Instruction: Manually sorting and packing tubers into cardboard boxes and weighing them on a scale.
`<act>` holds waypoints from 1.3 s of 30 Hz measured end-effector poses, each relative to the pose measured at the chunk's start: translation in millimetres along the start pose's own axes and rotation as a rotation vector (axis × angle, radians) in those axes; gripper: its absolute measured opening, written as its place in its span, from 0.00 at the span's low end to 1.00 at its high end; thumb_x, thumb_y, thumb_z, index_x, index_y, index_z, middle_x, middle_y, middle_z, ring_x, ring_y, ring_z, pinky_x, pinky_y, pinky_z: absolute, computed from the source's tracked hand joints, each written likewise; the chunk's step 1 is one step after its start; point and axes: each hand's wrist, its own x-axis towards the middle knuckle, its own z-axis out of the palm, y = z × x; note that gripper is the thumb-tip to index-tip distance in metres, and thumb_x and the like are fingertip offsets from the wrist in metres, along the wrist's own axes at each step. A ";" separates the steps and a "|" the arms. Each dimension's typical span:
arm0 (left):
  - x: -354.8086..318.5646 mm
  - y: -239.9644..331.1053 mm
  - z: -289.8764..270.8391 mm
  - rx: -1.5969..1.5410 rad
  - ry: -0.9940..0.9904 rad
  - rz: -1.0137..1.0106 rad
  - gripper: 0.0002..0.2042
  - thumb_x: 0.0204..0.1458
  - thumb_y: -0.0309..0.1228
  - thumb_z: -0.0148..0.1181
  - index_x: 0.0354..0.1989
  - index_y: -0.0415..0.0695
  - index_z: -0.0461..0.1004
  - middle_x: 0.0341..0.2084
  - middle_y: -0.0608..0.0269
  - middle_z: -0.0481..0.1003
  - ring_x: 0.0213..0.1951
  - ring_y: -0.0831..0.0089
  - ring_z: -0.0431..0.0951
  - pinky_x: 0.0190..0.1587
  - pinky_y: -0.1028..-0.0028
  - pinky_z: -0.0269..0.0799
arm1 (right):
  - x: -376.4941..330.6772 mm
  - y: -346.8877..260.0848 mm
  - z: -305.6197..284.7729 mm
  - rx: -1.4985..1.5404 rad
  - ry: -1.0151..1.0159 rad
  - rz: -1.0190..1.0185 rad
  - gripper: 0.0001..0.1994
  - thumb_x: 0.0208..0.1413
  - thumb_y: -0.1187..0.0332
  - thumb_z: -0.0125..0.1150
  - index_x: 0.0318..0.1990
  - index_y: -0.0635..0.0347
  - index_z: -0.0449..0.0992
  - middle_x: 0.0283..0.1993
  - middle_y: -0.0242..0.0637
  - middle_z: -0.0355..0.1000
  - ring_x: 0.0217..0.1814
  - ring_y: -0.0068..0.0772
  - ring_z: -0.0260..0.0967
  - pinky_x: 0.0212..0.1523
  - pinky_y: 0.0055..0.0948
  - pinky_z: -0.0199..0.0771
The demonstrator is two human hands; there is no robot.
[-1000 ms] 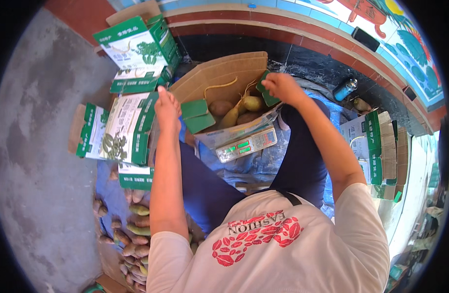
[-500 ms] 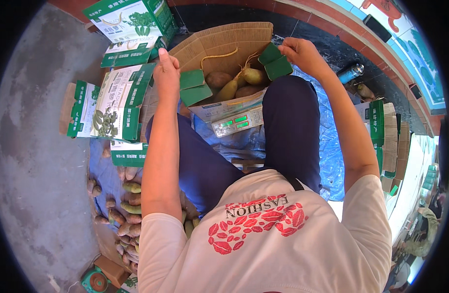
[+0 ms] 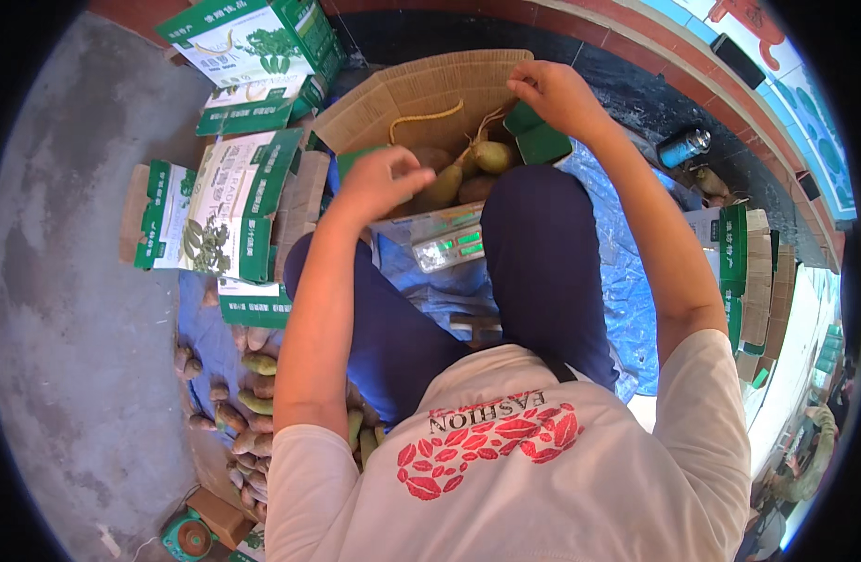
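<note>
1. Two bare hands are up at an open cardboard box [image 3: 421, 94] in the upper middle of the frame; I see both forearms rising from the lower edge.
2. My view has the left hand [image 3: 379, 183] over the box's near left edge, fingers curled inward with the fingertips pinched together; I cannot tell whether anything sits inside that grip.
3. On the upper right, the right hand [image 3: 554, 94] grasps the green flap [image 3: 540, 140] at the box's right side, fingers bent over its top edge.
4. Inside the box lie several green-brown fruits [image 3: 468, 169], between the two hands, with a yellow cord [image 3: 421, 117] looped on the cardboard just above them.
5. Just below the box, between the knees in dark blue trousers, sits a small scale [image 3: 449, 245] with a lit green display, on a blue tarp [image 3: 627, 281].
6. Printed green-and-white cartons [image 3: 224, 206] lie flat and stacked in the upper left.
7. More loose fruits [image 3: 243, 403] are heaped on the floor at lower left, beside the left elbow.
8. One metal can [image 3: 683, 147] lies at upper right, well apart from the box.
</note>
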 end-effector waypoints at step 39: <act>67.3 115.2 55.4 0.897 -0.215 0.900 0.03 0.34 0.27 0.58 0.16 0.46 0.70 0.18 0.62 0.70 0.27 0.64 0.71 0.33 0.66 0.61 | -153.5 119.5 -58.9 -0.145 0.497 0.361 0.07 0.44 0.64 0.58 0.27 0.57 0.74 0.30 0.38 0.71 0.38 0.41 0.69 0.38 0.38 0.70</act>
